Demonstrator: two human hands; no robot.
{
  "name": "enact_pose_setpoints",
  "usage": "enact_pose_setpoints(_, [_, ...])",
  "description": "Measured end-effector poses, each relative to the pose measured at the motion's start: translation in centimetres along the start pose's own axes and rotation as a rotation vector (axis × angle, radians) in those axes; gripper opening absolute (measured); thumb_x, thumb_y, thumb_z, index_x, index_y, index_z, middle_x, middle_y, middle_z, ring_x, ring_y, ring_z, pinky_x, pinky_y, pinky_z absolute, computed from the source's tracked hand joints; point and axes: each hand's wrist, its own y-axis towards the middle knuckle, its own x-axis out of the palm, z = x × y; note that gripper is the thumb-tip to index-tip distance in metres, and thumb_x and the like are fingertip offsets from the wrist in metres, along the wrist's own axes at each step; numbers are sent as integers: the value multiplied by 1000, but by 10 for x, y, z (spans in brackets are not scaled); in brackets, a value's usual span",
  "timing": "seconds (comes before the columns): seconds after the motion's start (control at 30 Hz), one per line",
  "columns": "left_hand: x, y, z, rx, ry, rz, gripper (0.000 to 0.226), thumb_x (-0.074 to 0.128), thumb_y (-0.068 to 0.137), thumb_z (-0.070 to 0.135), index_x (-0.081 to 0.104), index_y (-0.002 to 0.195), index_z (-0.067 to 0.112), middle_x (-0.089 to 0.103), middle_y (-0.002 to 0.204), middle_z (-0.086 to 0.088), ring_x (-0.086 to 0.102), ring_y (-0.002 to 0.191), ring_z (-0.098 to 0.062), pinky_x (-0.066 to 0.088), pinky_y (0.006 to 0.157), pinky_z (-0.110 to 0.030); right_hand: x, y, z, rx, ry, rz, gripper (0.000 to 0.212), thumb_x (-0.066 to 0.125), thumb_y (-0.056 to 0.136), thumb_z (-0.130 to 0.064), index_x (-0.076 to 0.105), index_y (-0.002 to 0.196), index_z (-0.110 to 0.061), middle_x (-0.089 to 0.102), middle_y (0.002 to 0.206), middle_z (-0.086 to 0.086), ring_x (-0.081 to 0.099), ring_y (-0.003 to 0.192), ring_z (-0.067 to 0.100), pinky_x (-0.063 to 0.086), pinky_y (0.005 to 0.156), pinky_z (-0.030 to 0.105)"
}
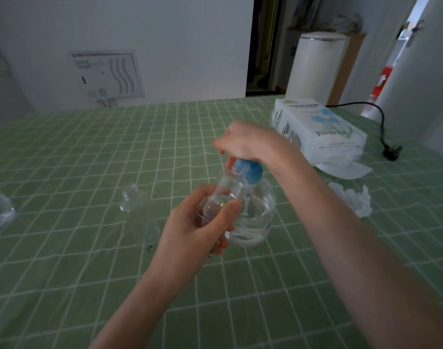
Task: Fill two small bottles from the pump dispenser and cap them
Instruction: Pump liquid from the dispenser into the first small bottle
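1. Filling looks to be the step in hand. The left hand point(202, 230) has its fingers and thumb wrapped round the lower half of a small bottle point(228, 190), which is held off the table point(64, 159) and tilted so its open mouth sits right up at the spout.
2. The right hand point(245, 142) is on top of the pump dispenser point(258, 212), with its fingers curled down over the blue pump head point(253, 175). My guess is that's for pushing straight down while keeping the big jug from sliding.
3. The tilt makes sense, since the spout sticks out sideways and the neck has to meet it or the liquid misses.
4. There seems to be a bit of clear liquid low in the held bottle, but it's hard to judge the level through clear plastic.
5. The second bottle point(129, 200) stands uncapped on the table to the left, well apart from the dispenser. It's probably waiting its turn.
6. I can't spot any caps.
7. A tissue pack point(318, 129) and a crumpled tissue point(351, 200) sit off to the right, handy for drips I'd say.
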Motion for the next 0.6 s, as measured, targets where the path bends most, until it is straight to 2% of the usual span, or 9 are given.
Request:
enact_pose_setpoints(0.07, [0, 1, 2, 3, 5, 6, 13, 71, 75, 43, 67, 86, 36, 66, 61, 1, 56, 47, -8, 42, 42, -16, -3, 0, -1, -10, -20, 11, 32, 43, 96, -28, 64, 103, -5, 69, 102, 11, 57, 73, 19, 35, 55, 24])
enact_pose_setpoints(0.1, [0, 2, 2, 5, 5, 14, 14, 69, 74, 41, 67, 86, 37, 66, 60, 1, 56, 46, -7, 42, 42, -15, -5, 1, -2, -14, -35, 18, 30, 44, 95, -26, 64, 91, -5, 70, 99, 12, 54, 64, 17, 35, 53, 24])
enact_pose_setpoints(0.17, [1, 2, 4, 7, -4, 24, 16, 68, 71, 41, 68, 87, 37, 66, 59, 0, 56, 46, -8, 42, 42, -15, -7, 1, -3, -17, -53, 25, 29, 45, 94, -23, 55, 73, -7, 71, 97, 14, 49, 54, 16, 36, 52, 24])
enact_pose_setpoints(0.2, [2, 3, 5, 6, -7, 24, 19, 70, 69, 45, 68, 86, 37, 66, 59, 1, 56, 46, -7, 42, 42, -16, -8, 2, -3, -16, -50, 25, 28, 45, 95, -23, 57, 75, -7, 71, 95, 14, 49, 54, 16, 37, 52, 24])
enact_pose_setpoints(0.27, [2, 2, 6, 6, -6, 22, 23, 71, 67, 50, 68, 86, 37, 66, 60, 1, 56, 46, -7, 42, 42, -16, -7, 2, -3, -14, -38, 29, 28, 44, 96, -25, 63, 93, -4, 68, 91, 11, 50, 57, 16, 36, 52, 23])
enact_pose_setpoints(0.33, [2, 2, 5, 5, -3, 23, 20, 70, 68, 46, 68, 85, 36, 66, 59, 1, 56, 46, -7, 42, 42, -16, -6, 1, -3, -13, -27, 31, 30, 43, 96, -25, 63, 104, -4, 68, 93, 10, 51, 60, 16, 36, 52, 23])
enact_pose_setpoints(0.4, [3, 2, 6, -6, -6, 26, 15, 72, 72, 42, 68, 85, 36, 65, 59, 1, 56, 46, -7, 42, 42, -15, -6, 1, -2, -16, -22, 32, 32, 42, 97, -25, 64, 108, -4, 69, 99, 10, 55, 68, 17, 36, 53, 23])
enact_pose_setpoints(0.5, [2, 0, 5, -18, -9, 30, 24, 70, 66, 49, 68, 86, 35, 66, 60, 0, 55, 45, -8, 41, 42, -15, -3, 0, -1, -8, -30, 16, 34, 42, 97, -26, 63, 113, -4, 69, 103, 11, 58, 81, 21, 38, 59, 27])
enact_pose_setpoints(0.6, [3, -3, 5, -30, -10, 26, 28, 69, 63, 49, 68, 86, 33, 66, 61, 0, 55, 45, -8, 41, 41, -15, 1, -1, 0, -1, -39, 2, 34, 41, 98, -27, 62, 114, -5, 68, 106, 11, 58, 85, 23, 38, 66, 28])
